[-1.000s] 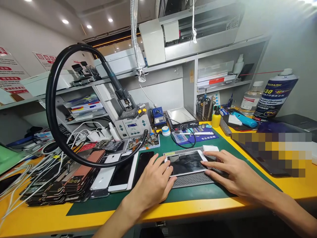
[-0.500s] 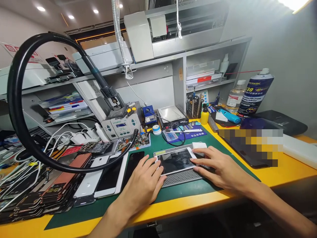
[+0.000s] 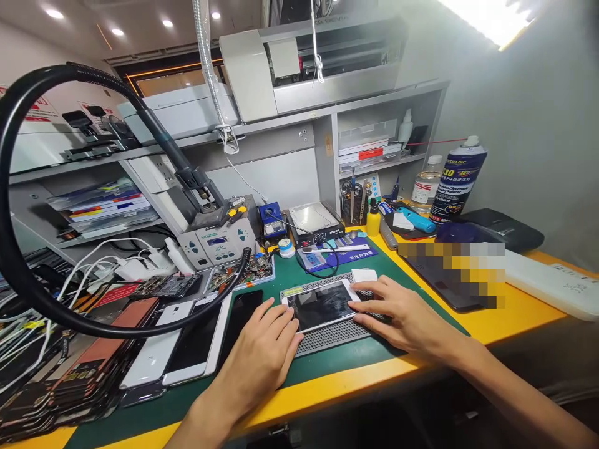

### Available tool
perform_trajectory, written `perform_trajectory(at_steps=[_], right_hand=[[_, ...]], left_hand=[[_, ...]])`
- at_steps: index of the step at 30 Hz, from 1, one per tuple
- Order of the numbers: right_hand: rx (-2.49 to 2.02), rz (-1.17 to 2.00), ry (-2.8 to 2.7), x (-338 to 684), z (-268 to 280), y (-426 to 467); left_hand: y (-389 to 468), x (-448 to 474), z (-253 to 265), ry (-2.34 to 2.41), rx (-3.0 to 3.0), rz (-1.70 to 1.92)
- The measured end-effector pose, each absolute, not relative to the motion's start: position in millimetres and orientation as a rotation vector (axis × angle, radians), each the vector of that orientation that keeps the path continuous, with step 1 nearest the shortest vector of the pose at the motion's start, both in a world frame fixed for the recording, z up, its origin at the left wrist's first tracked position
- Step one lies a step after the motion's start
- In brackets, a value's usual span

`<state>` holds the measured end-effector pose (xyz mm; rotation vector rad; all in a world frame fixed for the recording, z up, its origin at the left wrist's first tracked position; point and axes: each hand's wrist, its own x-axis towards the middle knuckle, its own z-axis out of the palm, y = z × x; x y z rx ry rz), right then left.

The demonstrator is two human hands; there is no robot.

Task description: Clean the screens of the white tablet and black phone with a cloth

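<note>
A white-framed smartphone [image 3: 322, 305] with a dark, glossy screen lies face up on a grey perforated pad [image 3: 334, 335]. My left hand [image 3: 264, 346] holds its left end, fingers bent over the edge and thumb by the lower corner. At the other end, my right hand [image 3: 390, 312] grips the phone with fingertips on the right edge and thumb near the lower corner. A small white block [image 3: 364, 275] sits on the pad's far edge, just beyond my right fingers. Beside my left hand lies a black phone [image 3: 243, 312].
To the left are a white-framed tablet [image 3: 199, 343], stacked phone parts [image 3: 88, 368] and a looping black hose [image 3: 9, 206]. Behind stand a soldering station [image 3: 218, 243] and a metal-topped heating plate [image 3: 314, 219]. A spray can [image 3: 456, 181] and a pixelated dark slab [image 3: 440, 287] are at right.
The view has shifted, so the bench appears further left and more of the right side shows. Both hands keep their places at the phone's ends.
</note>
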<state>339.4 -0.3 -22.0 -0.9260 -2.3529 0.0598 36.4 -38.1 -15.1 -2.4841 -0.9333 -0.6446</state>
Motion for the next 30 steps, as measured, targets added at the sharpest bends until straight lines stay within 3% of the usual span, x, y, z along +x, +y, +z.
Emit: perform_trajectory(at_steps=[30], right_hand=[[-0.881,0.061,-2.358,340,-24,0]], left_hand=[[-41,46,3,-0.676,-2.463,-0.646]])
